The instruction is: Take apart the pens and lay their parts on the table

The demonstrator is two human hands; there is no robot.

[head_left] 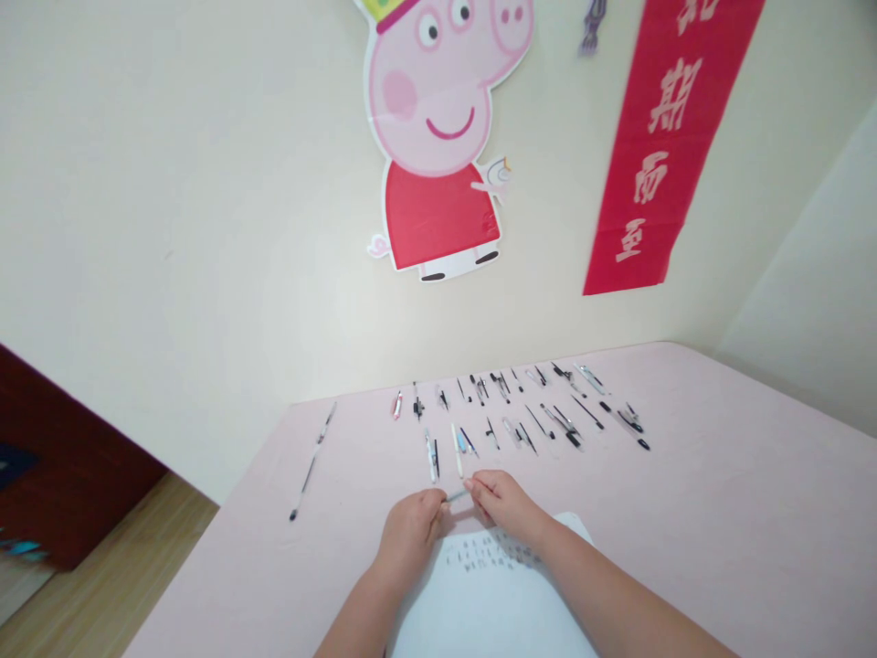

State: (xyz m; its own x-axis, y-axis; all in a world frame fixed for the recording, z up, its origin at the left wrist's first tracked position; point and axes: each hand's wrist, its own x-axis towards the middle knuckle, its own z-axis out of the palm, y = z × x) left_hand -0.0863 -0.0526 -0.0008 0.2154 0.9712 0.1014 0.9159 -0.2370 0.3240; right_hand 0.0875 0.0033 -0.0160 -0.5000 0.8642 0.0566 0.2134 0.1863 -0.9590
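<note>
My left hand (411, 532) and my right hand (505, 504) meet above the top edge of a sheet of white paper (490, 608). Between their fingertips runs a thin grey-green pen (457, 495), pinched at one end by each hand. Whether it is a whole pen or only a part of one, I cannot tell, since my fingers cover both ends. Rows of handwriting mark the upper part of the paper. Just beyond my hands lie a cream-white pen (456, 450) and a pale blue-and-white pen (430, 455) beside a dark piece.
Pen parts lie in two rows along the back of the pink table (685, 512), among them a red-and-white piece (397, 405) and a black cap (643, 444). A long black-and-clear pen (313, 464) lies apart at left. A wall with a pig cutout (442, 215) rises behind.
</note>
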